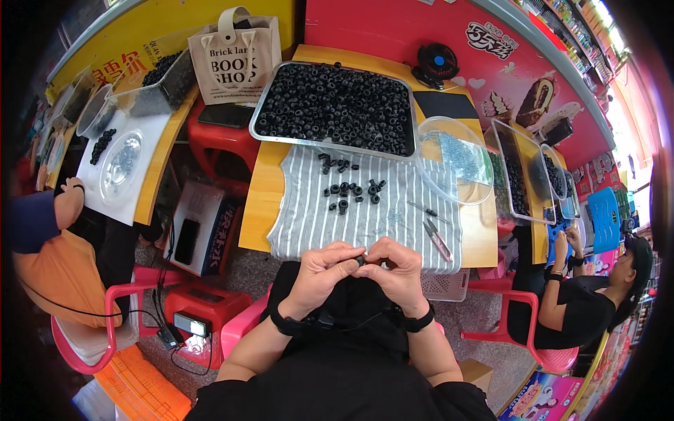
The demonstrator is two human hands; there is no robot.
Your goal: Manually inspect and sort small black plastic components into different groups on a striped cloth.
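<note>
My left hand [324, 278] and my right hand [394, 272] meet in front of my lap, at the near edge of a grey striped cloth [302, 203]. Both have their fingertips pinched on a small black plastic part [360, 260], mostly hidden by the fingers. Beyond them, several loose black parts [343, 189] lie in small groups on the cloth. Right of these are a thin dark pointed tool [425, 210] and small snips [438, 241]. A metal tray [337, 145] heaped with black ring-shaped parts [330, 105] stands at the back. Tiny see-through pieces fill a round plastic dish [449, 193] beside it.
A small black fan [437, 63] and a dark flat pad [445, 105] are at the table's back right. A cloth bag [235, 59] rests on a red stool [223, 137] to the left. Co-workers sit at tables on both sides. Cables hang by a lower red stool [203, 309].
</note>
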